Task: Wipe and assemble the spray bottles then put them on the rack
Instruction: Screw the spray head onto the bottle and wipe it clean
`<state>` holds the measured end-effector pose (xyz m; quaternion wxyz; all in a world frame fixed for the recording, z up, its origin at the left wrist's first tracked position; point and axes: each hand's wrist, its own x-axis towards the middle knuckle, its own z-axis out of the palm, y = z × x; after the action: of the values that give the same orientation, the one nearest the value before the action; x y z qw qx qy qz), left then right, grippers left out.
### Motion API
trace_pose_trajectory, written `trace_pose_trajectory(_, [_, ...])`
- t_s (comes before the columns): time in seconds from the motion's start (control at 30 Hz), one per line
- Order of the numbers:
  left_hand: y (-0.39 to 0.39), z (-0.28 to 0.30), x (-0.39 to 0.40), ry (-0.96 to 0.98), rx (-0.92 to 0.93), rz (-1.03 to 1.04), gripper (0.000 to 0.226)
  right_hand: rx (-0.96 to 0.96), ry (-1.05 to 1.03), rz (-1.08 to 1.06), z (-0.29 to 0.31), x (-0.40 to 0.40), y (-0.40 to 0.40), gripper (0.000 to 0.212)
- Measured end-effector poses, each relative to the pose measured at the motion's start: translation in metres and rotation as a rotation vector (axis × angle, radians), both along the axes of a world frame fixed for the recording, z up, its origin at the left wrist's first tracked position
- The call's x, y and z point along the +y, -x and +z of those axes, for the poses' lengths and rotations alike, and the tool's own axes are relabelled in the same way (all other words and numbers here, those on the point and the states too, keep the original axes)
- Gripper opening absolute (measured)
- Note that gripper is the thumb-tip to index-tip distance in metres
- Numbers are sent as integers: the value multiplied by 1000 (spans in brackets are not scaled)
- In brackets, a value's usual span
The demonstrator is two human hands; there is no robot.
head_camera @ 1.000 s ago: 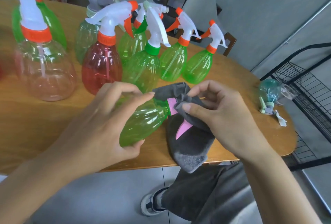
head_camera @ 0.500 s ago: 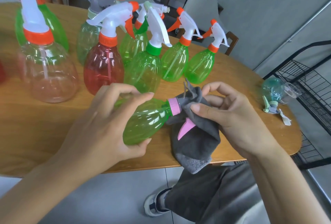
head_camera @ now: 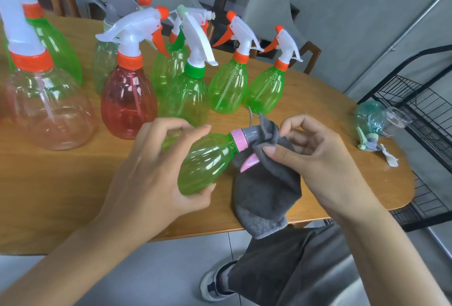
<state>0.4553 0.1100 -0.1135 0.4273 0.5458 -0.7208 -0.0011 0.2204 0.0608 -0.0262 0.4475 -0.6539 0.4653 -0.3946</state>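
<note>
Head view: left hand [head_camera: 156,173] grips the green bottle [head_camera: 208,161] tilted over the table [head_camera: 61,183]; right hand [head_camera: 315,156] pinches the grey cloth [head_camera: 266,183] around its sprayer head.
I'd judge it empty, light, thin-walled, slick: hold the belly, don't squeeze; rack [head_camera: 420,100] sits right.

No text, label or number can be read anywhere. The orange collar [head_camera: 129,61] of the red spray bottle [head_camera: 129,102] may carry embossed marks, too blurred to read.
</note>
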Motion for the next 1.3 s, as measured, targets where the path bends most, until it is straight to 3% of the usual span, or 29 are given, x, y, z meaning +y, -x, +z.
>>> trace_pose_trajectory(0.13, [13, -1, -7, -3, 38, 1, 79, -171, -93, 24, -5, 2, 13, 25])
trace_pose_trajectory(0.27, [23, -2, -11, -7, 10, -18, 79, 123, 94, -43, -9, 2, 25, 24])
trace_pose_trajectory(0.37, [24, -1, -14, -30, 8, -62, 81, 417, 220, 37, -2, -2, 43, 19])
trace_pose_trajectory(0.5, [32, -1, -15, -52, -7, -91, 79, 502, 191, 145, 5, -11, 64, 21])
trace_pose_trajectory(0.6, [45, -5, -17, -47, 15, -58, 79, 334, 223, 92, -4, -13, 61, 17])
trace_pose_trajectory(0.73, [62, -2, -27, -9, -101, 25, 81, 111, 341, -297, -28, -20, 43, 27])
trace_pose_trajectory(0.87, [76, 0, -36, -24, -179, 58, 85, -307, 103, -567, -37, -33, 37, 37])
trace_pose_trajectory(1.1, [94, -3, -53, -30, -101, 101, 84, -681, -145, -467, -27, -45, 33, 43])
trace_pose_trajectory(1.3, [113, 5, -72, -102, 6, 173, 77, -771, -258, -404, -29, -45, 38, 40])
